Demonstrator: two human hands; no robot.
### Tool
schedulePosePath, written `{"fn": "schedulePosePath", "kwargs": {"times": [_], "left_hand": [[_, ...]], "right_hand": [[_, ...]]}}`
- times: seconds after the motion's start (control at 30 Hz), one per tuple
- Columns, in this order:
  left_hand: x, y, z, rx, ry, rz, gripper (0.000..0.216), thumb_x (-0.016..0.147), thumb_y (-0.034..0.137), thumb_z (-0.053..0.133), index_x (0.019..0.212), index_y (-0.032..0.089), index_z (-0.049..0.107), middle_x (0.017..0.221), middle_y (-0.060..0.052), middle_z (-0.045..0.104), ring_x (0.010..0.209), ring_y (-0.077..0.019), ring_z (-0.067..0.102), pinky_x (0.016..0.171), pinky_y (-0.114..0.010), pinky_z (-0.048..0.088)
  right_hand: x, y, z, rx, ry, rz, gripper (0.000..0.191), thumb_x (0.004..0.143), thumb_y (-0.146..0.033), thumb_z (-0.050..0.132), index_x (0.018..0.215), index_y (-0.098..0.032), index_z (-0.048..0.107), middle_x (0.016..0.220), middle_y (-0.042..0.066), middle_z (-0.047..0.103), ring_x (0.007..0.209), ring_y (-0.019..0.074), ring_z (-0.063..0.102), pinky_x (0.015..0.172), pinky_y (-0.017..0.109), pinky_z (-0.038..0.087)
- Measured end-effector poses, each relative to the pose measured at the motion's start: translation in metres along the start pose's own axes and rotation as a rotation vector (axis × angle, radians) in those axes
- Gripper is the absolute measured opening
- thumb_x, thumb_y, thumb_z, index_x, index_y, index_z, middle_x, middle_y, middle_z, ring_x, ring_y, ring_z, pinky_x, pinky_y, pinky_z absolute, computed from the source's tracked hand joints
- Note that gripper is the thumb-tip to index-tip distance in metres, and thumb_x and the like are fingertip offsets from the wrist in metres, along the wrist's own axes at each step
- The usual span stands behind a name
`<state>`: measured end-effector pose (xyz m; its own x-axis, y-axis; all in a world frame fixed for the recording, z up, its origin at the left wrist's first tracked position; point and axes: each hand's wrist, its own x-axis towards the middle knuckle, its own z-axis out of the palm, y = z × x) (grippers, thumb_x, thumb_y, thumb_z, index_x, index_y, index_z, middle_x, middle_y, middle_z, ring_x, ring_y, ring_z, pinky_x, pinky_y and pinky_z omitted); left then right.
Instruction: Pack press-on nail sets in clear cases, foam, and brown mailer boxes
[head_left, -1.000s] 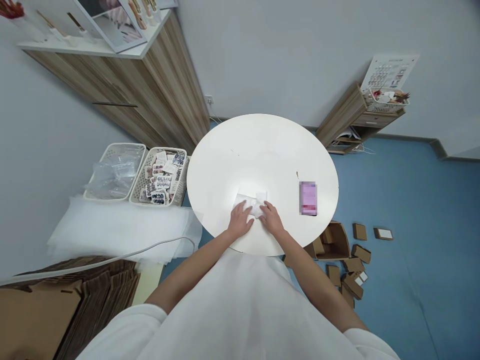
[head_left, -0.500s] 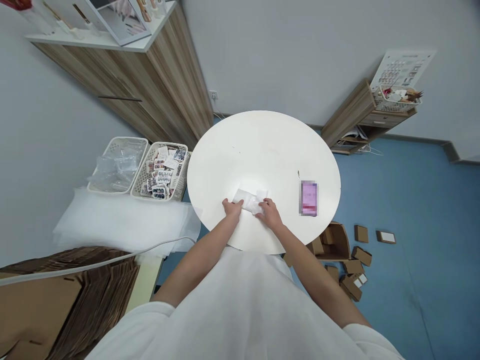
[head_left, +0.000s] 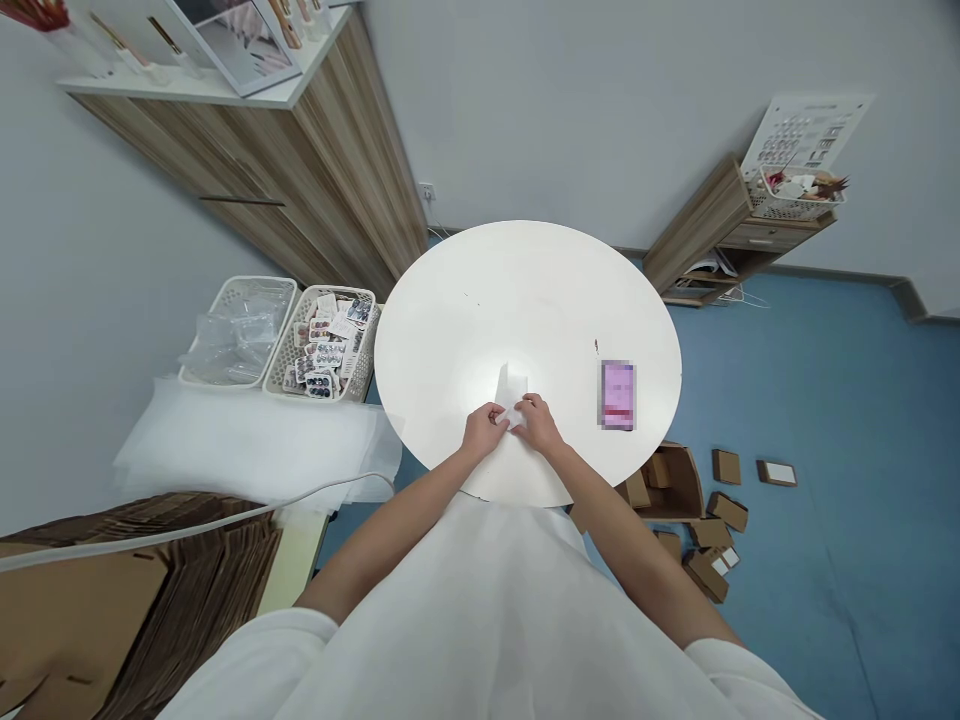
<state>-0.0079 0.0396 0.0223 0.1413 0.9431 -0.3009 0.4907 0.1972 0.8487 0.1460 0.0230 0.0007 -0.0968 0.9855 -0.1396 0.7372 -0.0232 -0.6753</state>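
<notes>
A white, translucent foam sheet (head_left: 511, 388) is folded up near the front of the round white table (head_left: 525, 290). My left hand (head_left: 484, 430) is closed on its lower left edge, with thumb and fingers pinched. On the lower right side my right hand (head_left: 538, 424) grips the same sheet, its fingers bent over the edge. The two hands are close together, fingertips almost meeting. Whether anything lies inside the folds cannot be made out. To the right on the table lies a pixelated purple phone-shaped thing (head_left: 618, 395).
Left of the table stand a basket of clear plastic bags (head_left: 244, 325) and a basket of small printed cards (head_left: 326, 345). A stack of white foam sheets (head_left: 247, 435) and flattened cardboard (head_left: 187, 610) lie nearer. Small brown boxes (head_left: 726, 466) are on the floor at right.
My left hand has moved right, close to my right hand. The foam sheet, stretched out sideways before, is now folded smaller and points away from me.
</notes>
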Motion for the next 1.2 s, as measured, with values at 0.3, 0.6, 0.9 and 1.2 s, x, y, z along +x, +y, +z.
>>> {"fn": "schedulePosePath", "kwargs": {"times": [0.3, 0.6, 0.9, 1.2], "left_hand": [[-0.012, 0.007, 0.004, 0.539, -0.302, 0.203, 0.036, 0.073, 0.017, 0.048, 0.108, 0.024, 0.053, 0.099, -0.007, 0.054, 0.096, -0.0226, 0.051, 0.080, -0.033, 0.042], [-0.019, 0.011, 0.005, 0.653, -0.332, 0.298, 0.048, 0.072, 0.013, 0.046, 0.120, 0.020, 0.044, 0.105, -0.013, 0.049, 0.102, -0.0297, 0.044, 0.088, -0.043, 0.034], [-0.010, 0.006, -0.022, 0.533, -0.302, 0.400, 0.058, 0.067, 0.021, 0.059, 0.122, 0.027, 0.041, 0.137, -0.007, 0.032, 0.128, -0.0298, 0.024, 0.102, -0.043, 0.021], [0.009, 0.010, -0.028, 0.540, -0.429, 0.338, 0.059, 0.059, 0.019, 0.067, 0.114, 0.024, 0.046, 0.141, -0.006, 0.028, 0.132, -0.0268, 0.016, 0.105, -0.041, 0.019]], "right_hand": [[-0.003, -0.002, -0.001, 0.074, -0.048, 0.031, 0.064, 0.063, -0.019, 0.062, 0.122, -0.021, 0.038, 0.125, 0.010, 0.035, 0.115, 0.0253, 0.038, 0.093, 0.041, 0.039], [-0.026, -0.004, -0.015, -0.215, -0.082, -0.231, 0.062, 0.074, -0.009, 0.044, 0.133, -0.023, 0.029, 0.143, 0.008, 0.023, 0.129, 0.0273, 0.023, 0.097, 0.046, 0.033], [-0.018, 0.017, -0.003, -0.217, -0.113, -0.279, 0.054, 0.079, -0.011, 0.042, 0.131, -0.019, 0.034, 0.141, 0.009, 0.030, 0.123, 0.0245, 0.037, 0.096, 0.044, 0.037], [-0.009, 0.005, 0.001, -0.309, -0.161, -0.193, 0.052, 0.075, -0.004, 0.038, 0.125, -0.017, 0.040, 0.137, 0.012, 0.035, 0.112, 0.0254, 0.047, 0.090, 0.045, 0.042]]}}
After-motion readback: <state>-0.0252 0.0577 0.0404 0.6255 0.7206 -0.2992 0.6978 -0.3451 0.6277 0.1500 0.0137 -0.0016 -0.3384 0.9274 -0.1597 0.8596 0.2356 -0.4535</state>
